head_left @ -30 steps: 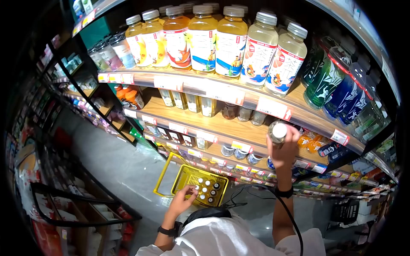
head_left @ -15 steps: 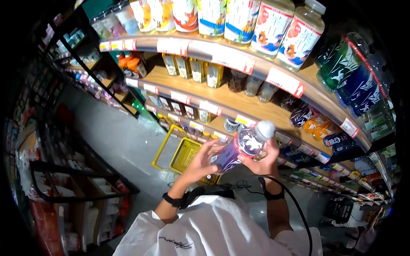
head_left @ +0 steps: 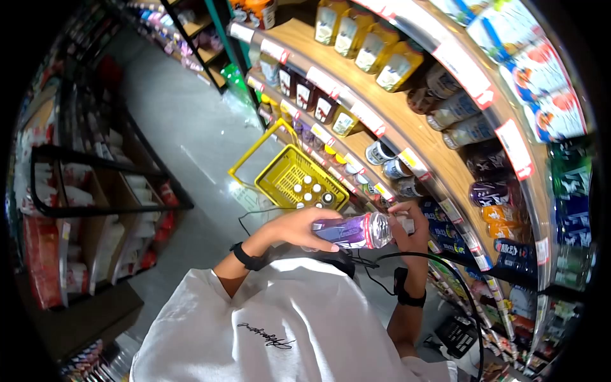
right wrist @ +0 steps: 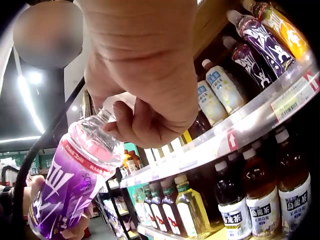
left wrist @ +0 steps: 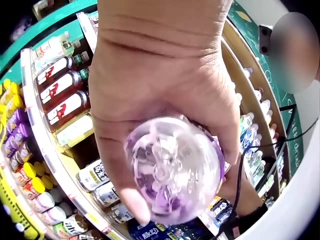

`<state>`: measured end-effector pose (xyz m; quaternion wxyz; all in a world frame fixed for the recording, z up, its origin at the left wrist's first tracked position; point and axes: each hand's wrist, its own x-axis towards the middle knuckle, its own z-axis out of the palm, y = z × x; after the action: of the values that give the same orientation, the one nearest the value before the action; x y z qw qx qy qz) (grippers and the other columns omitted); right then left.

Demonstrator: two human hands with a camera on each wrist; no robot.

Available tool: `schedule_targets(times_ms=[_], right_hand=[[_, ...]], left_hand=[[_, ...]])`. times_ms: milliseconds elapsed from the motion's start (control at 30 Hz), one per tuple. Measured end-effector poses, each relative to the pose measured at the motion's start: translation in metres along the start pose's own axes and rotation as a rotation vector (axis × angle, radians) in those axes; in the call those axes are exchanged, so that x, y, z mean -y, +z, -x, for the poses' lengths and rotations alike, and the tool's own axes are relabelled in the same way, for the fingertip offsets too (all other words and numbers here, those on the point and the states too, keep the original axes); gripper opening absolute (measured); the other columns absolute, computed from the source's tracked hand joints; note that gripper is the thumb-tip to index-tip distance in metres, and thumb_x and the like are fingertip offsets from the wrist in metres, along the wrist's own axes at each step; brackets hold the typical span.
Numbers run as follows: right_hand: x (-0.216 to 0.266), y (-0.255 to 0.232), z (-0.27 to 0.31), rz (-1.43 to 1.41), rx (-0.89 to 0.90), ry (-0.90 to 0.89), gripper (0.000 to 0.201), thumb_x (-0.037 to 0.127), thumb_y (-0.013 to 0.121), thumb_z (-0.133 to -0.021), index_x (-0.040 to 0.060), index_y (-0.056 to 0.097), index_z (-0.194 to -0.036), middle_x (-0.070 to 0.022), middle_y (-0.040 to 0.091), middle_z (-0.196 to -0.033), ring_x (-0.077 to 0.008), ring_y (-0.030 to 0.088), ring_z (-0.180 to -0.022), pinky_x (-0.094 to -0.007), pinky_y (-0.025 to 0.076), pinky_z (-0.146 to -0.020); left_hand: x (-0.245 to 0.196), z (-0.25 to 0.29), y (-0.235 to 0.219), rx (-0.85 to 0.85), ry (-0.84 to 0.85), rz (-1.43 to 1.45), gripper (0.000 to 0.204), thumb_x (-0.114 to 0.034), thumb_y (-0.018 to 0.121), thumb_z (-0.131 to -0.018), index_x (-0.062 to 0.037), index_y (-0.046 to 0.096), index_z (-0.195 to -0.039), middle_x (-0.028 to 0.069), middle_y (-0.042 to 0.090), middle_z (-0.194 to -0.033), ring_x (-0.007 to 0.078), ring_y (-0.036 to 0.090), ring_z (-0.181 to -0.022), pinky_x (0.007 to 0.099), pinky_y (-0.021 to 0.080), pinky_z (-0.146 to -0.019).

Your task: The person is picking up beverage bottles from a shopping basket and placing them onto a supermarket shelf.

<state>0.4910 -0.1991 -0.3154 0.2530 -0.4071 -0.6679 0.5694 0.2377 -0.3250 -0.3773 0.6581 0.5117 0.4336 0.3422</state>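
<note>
A purple-labelled bottle lies sideways between both hands, its cap end toward the right. The left hand grips its base end; in the left wrist view the clear bottom of the bottle faces the camera, with the left hand wrapped round it. The right hand is at the cap end. In the right wrist view, curled fingers of the right hand pinch the top of the bottle, covering the cap.
A yellow basket holding several bottles stands on the floor beyond the hands. Drink shelves curve along the right. Low bins with a black rail stand at the left. A black cable passes over the right forearm.
The right hand has brought a bottle from the shelf to the left hand. Since half a second ago the bottle has turned nearly level. The head view has swung, showing the basket higher.
</note>
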Motion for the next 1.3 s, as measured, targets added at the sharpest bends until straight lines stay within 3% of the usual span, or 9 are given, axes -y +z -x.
schedule_targets(times_ms=[167,367,433,533,633,833,900,1133,1300], right_hand=[[-0.042,0.012,-0.010,0.167,0.084,0.097,0.015,0.011,0.076,-0.090,0.0037,0.065,-0.098,0.0011,0.063,-0.083,-0.0044,0.053,-0.074,-0.0222,0.044,-0.064],[-0.104,0.085,-0.044,0.312,0.261,0.113,0.031,0.017,0.080,-0.087,0.0005,0.057,-0.100,-0.0115,0.070,-0.080,-0.0144,0.067,-0.071,-0.0328,0.052,-0.060],[-0.128,0.122,-0.059,0.484,0.312,0.107,0.038,0.024,0.082,-0.085,0.0002,0.056,-0.097,-0.0169,0.068,-0.076,-0.0251,0.069,-0.068,-0.0373,0.052,-0.061],[-0.177,0.170,-0.091,0.507,0.333,0.186,0.042,0.030,0.082,-0.084,0.0001,0.054,-0.094,-0.0198,0.068,-0.077,-0.0350,0.070,-0.069,-0.0422,0.053,-0.063],[-0.252,0.206,-0.120,0.574,0.420,0.056,0.043,0.030,0.081,-0.083,0.0005,0.053,-0.097,-0.0218,0.068,-0.078,-0.0412,0.069,-0.072,-0.0459,0.053,-0.063],[-0.329,0.285,-0.153,0.753,0.592,0.190,0.048,0.034,0.077,-0.081,0.0009,0.050,-0.102,-0.0270,0.069,-0.085,-0.0444,0.070,-0.080,-0.0514,0.056,-0.066],[-0.348,0.303,-0.162,0.893,0.660,0.330,0.051,0.031,0.076,-0.081,-0.0012,0.048,-0.110,-0.0299,0.070,-0.089,-0.0477,0.069,-0.086,-0.0543,0.056,-0.073],[-0.428,0.326,-0.179,0.873,0.732,0.608,0.055,0.026,0.075,-0.082,-0.0036,0.047,-0.119,-0.0329,0.070,-0.102,-0.0492,0.068,-0.098,-0.0541,0.054,-0.083],[-0.453,0.325,-0.171,0.660,0.561,0.551,0.051,0.027,0.078,-0.081,-0.0017,0.051,-0.115,-0.0259,0.072,-0.096,-0.0404,0.071,-0.095,-0.0473,0.054,-0.081]], left_hand=[[0.053,0.000,-0.006,-0.123,0.116,-0.130,0.057,-0.028,0.085,-0.085,-0.0027,0.061,-0.130,0.0115,0.070,-0.110,0.0235,0.067,-0.098,0.0349,0.053,-0.090],[0.160,-0.007,-0.013,-0.596,0.073,-0.585,0.056,-0.021,0.076,-0.091,-0.0061,0.056,-0.142,0.0186,0.058,-0.139,0.0377,0.059,-0.122,0.0427,0.051,-0.101],[0.188,-0.006,-0.014,-0.665,0.037,-0.511,0.053,-0.022,0.070,-0.096,-0.0053,0.054,-0.143,0.0199,0.059,-0.138,0.0420,0.060,-0.120,0.0460,0.051,-0.099],[0.236,-0.004,-0.031,-0.657,-0.365,-0.213,0.062,-0.032,0.070,-0.095,-0.0069,0.049,-0.148,0.0238,0.066,-0.123,0.0439,0.066,-0.105,0.0468,0.054,-0.092],[0.277,-0.005,-0.041,-0.795,-0.309,-0.002,0.069,-0.033,0.076,-0.089,-0.0059,0.049,-0.146,0.0230,0.071,-0.108,0.0415,0.071,-0.094,0.0471,0.057,-0.086],[0.365,-0.020,-0.068,-0.982,-0.094,0.087,0.087,-0.013,0.081,-0.079,-0.0116,0.041,-0.155,0.0208,0.057,-0.144,0.0370,0.057,-0.131,0.0416,0.049,-0.105],[0.359,-0.026,-0.089,-0.807,-0.571,-0.104,0.079,-0.005,0.076,-0.078,-0.0126,0.046,-0.151,0.0183,0.059,-0.140,0.0404,0.060,-0.124,0.0441,0.051,-0.102],[0.462,-0.062,-0.091,-0.843,-0.421,-0.274,0.061,-0.005,0.077,-0.073,-0.0116,0.059,-0.131,0.0164,0.061,-0.136,0.0397,0.063,-0.115,0.0458,0.055,-0.093],[0.478,-0.076,-0.107,-0.435,-0.670,-0.379,0.058,-0.007,0.077,-0.075,-0.0062,0.052,-0.127,0.0252,0.060,-0.136,0.0396,0.070,-0.098,0.0452,0.058,-0.082]])
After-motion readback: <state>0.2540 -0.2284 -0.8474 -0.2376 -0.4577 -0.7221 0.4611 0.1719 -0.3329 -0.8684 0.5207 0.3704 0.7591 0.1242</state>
